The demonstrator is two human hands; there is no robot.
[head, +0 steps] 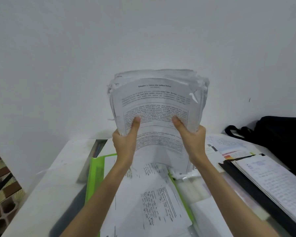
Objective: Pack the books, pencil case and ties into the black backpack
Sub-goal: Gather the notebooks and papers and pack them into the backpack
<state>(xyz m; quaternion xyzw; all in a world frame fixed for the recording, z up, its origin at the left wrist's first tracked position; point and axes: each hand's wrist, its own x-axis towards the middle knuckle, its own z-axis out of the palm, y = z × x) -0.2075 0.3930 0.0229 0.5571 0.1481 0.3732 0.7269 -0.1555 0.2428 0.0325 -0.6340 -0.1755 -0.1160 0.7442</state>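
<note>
Two hands hold one thick stack of papers up above the tabletop. The left hand and right hand each grip a side, thumbs on top. One black backpack sits at the far right corner.

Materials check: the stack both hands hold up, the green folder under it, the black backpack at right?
Stack of papers: plain matte printer paper, with printed text and frayed, uneven edges; some sheets may sit in clear sleeves, judging by a glossy corner. Green folder: likely thin plastic, smooth with a slight sheen. Black backpack: seems woven fabric, matte, with soft folds and limp straps.
</note>
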